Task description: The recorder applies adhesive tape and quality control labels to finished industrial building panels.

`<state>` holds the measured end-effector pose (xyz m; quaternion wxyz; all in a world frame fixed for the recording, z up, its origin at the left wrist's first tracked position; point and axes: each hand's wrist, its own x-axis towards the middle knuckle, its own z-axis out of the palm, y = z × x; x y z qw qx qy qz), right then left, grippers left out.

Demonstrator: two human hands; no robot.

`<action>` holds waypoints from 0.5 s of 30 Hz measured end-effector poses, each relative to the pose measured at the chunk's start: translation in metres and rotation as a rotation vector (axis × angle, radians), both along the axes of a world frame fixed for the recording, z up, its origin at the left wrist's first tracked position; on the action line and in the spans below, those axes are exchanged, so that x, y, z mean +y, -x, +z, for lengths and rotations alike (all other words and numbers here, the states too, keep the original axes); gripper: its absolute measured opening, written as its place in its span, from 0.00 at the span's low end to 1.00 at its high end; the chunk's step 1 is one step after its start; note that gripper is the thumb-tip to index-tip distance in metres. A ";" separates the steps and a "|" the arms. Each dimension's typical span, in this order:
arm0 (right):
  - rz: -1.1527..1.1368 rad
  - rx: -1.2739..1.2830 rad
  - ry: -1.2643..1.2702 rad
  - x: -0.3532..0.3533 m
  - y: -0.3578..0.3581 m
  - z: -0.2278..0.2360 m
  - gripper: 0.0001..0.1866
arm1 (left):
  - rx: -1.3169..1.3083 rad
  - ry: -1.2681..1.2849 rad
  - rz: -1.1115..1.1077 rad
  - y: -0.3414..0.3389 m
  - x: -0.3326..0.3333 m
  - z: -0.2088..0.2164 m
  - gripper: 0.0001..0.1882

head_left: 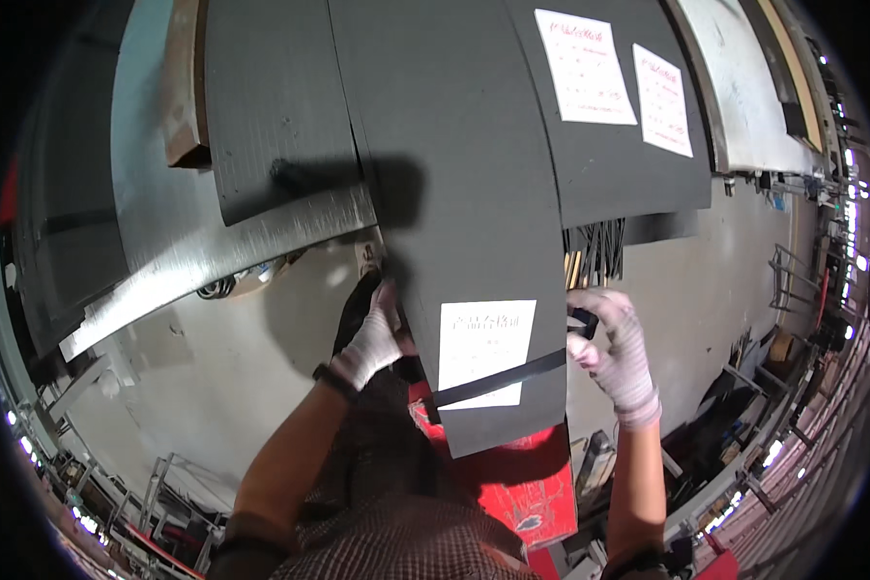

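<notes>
A long dark grey panel (483,203) stretches away in front of me. A white printed sheet (488,329) lies on its near end, and a black strap (503,379) crosses the panel and the sheet at a slant. At the panel's right edge, my right hand (621,353), in a whitish glove, is curled with a black strip (582,317) between thumb and fingers. My left hand (372,338), gloved too, is bent against the panel's left edge, level with the sheet. Its fingertips are partly hidden, and what they grip cannot be made out.
A worn red support (527,483) is under the panel's near end. Dark panels flank it: one at left (275,97), one at right (604,164) with two white sheets (585,68). Thin dark strips (601,251) hang near my right hand. Metal racks (783,280) stand at the right.
</notes>
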<state>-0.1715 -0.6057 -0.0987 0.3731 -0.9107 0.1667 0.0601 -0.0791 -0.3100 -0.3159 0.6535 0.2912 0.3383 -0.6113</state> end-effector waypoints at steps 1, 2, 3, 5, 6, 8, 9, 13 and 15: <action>-0.011 -0.123 0.223 0.012 0.004 0.009 0.22 | -0.169 0.009 -0.016 0.005 -0.007 -0.005 0.28; -0.120 -0.068 0.314 0.034 0.001 0.026 0.28 | -0.355 0.054 -0.034 0.015 -0.021 -0.003 0.27; -0.123 -0.103 0.462 0.065 0.004 0.041 0.37 | -0.540 0.084 -0.086 0.024 -0.038 0.008 0.27; -0.055 0.016 0.341 0.117 -0.012 0.045 0.48 | -0.672 0.127 -0.173 0.034 -0.072 0.029 0.27; -0.017 0.287 0.291 0.136 -0.032 0.044 0.46 | -0.697 0.140 -0.190 0.034 -0.077 0.039 0.27; -0.071 0.119 0.504 0.151 -0.021 0.021 0.42 | -0.733 0.120 -0.189 0.027 -0.066 0.037 0.27; -0.114 0.036 0.514 0.153 -0.017 0.019 0.40 | -0.744 0.104 -0.182 0.023 -0.047 0.028 0.27; -0.117 0.103 0.489 0.141 -0.008 0.013 0.45 | -1.374 0.181 -0.575 -0.015 0.062 0.101 0.21; -0.112 0.047 0.471 0.148 -0.010 0.015 0.45 | -0.807 0.091 -0.210 0.007 0.096 0.160 0.18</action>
